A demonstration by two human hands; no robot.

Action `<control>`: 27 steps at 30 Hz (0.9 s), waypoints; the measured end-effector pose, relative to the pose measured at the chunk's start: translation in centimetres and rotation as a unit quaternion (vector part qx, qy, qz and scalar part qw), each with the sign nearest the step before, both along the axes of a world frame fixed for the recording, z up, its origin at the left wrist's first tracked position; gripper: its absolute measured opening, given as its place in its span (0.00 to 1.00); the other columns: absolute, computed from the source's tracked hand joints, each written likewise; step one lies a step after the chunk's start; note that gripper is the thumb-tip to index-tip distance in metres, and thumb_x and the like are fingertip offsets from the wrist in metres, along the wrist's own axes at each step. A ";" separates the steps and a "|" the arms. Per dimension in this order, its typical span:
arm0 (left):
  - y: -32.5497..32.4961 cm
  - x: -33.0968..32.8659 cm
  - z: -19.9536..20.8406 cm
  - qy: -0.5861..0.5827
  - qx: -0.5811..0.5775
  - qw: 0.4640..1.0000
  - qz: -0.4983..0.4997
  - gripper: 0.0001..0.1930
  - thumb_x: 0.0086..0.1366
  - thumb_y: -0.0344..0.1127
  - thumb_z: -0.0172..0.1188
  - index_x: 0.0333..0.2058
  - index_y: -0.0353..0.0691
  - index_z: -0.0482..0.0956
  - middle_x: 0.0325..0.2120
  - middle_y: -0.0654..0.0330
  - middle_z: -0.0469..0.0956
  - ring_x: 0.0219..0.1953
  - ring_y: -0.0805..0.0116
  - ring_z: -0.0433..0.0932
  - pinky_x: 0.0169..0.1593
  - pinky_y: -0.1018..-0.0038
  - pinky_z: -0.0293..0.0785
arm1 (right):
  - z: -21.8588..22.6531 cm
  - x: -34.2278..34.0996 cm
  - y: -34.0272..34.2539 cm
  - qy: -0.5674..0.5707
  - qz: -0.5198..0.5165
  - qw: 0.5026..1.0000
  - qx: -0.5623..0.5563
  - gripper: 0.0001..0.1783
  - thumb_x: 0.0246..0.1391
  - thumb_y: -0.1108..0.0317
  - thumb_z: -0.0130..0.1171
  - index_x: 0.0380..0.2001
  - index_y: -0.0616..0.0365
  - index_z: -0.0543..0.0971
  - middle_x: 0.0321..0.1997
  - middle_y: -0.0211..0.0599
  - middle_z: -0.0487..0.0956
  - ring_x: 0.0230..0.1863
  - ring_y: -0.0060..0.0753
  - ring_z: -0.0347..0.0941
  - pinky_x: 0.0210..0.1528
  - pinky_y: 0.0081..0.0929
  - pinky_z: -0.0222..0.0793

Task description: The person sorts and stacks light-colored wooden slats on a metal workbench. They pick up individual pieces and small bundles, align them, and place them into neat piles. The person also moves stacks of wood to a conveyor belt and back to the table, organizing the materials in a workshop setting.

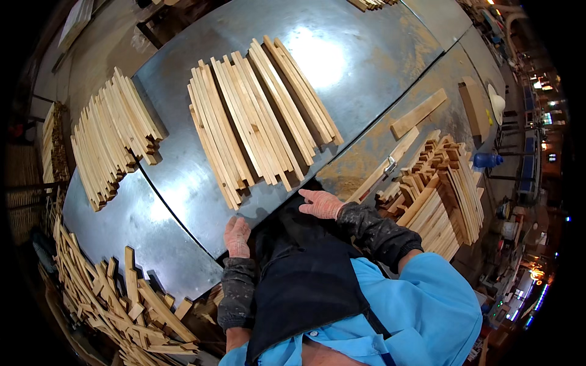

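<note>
Pale wooden strips (250,116) lie side by side on the metal table, with narrow gaps splitting them into groups. My left hand (237,236), in a pinkish knit glove, is at the near table edge, just short of the strips' near ends. Its fingers point away from me, and nothing shows in it. To the right, my right hand (321,204), gloved alike, reaches over the table edge with its fingers apart and holds nothing. It is a little below the near ends of the right-hand strips and touches none of them.
Another row of strips (116,137) lies at the left on the metal table (165,238). Loose offcuts (134,311) are heaped at lower left. At right are stacked wood pieces (439,201), a clamp (389,166) on a board, a flat board (419,113) and a blue bottle (488,160).
</note>
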State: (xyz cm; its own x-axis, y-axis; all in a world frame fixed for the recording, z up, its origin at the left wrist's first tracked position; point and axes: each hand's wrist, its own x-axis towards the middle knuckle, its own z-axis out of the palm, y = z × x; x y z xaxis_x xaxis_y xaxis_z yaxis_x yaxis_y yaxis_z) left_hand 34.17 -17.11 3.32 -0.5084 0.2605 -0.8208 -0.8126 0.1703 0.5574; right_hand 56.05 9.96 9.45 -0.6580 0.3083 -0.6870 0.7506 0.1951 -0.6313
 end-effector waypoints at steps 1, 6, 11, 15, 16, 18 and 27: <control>0.0 0.0 -0.3 0.000 0.006 1.000 -0.002 0.37 0.72 0.35 0.68 0.74 0.32 0.63 0.46 0.61 0.80 0.42 0.71 0.79 0.48 0.71 0.78 | -0.1 0.1 0.3 0.013 -0.013 1.000 0.004 0.44 0.66 0.48 0.65 0.77 0.58 0.66 0.63 0.52 0.83 0.63 0.54 0.79 0.64 0.42 0.74; 0.9 -0.3 -0.9 0.069 -0.034 0.997 -0.010 0.43 0.69 0.33 0.70 0.77 0.32 0.57 0.56 0.54 0.80 0.46 0.68 0.79 0.52 0.71 0.77 | -1.0 -0.8 5.2 0.109 -0.136 0.981 0.087 0.31 0.63 0.54 0.67 0.63 0.60 0.76 0.42 0.48 0.84 0.45 0.51 0.81 0.50 0.40 0.77; 2.0 -2.1 -0.6 0.139 -0.053 0.988 -0.051 0.55 0.63 0.27 0.74 0.79 0.30 0.45 0.66 0.41 0.72 0.60 0.54 0.77 0.65 0.62 0.73 | 2.0 -3.9 13.5 0.088 -0.289 0.939 0.162 0.31 0.66 0.57 0.62 0.65 0.65 0.74 0.48 0.51 0.86 0.48 0.42 0.82 0.53 0.37 0.76; 4.3 -3.4 0.6 0.162 -0.057 0.981 -0.094 0.59 0.59 0.25 0.75 0.80 0.30 0.43 0.69 0.36 0.67 0.65 0.50 0.74 0.67 0.60 0.71 | -2.3 -3.9 20.1 0.041 -0.342 0.921 0.184 0.36 0.66 0.57 0.62 0.71 0.65 0.70 0.60 0.55 0.83 0.58 0.48 0.80 0.62 0.39 0.74; 4.5 -3.6 0.5 0.165 -0.062 0.979 -0.103 0.59 0.58 0.25 0.75 0.80 0.30 0.43 0.69 0.36 0.67 0.65 0.49 0.74 0.67 0.60 0.71 | -2.2 -4.6 21.1 0.040 -0.378 0.913 0.150 0.38 0.65 0.58 0.62 0.73 0.63 0.69 0.64 0.55 0.81 0.62 0.51 0.78 0.65 0.39 0.72; 5.3 -3.9 0.6 0.165 -0.086 0.975 -0.122 0.59 0.58 0.25 0.76 0.80 0.30 0.44 0.70 0.37 0.68 0.67 0.49 0.73 0.69 0.60 0.71 | -2.9 -4.7 23.2 0.047 -0.406 0.905 0.113 0.40 0.66 0.56 0.63 0.75 0.63 0.68 0.70 0.57 0.77 0.68 0.54 0.75 0.70 0.42 0.69; 6.5 -5.2 -1.4 0.272 -0.175 0.917 -0.235 0.55 0.51 0.33 0.81 0.75 0.29 0.61 0.68 0.41 0.72 0.67 0.48 0.74 0.71 0.62 0.69 | -9.8 -5.3 29.5 0.061 -0.286 0.943 0.161 0.41 0.67 0.49 0.64 0.73 0.66 0.70 0.72 0.62 0.76 0.72 0.58 0.73 0.72 0.43 0.68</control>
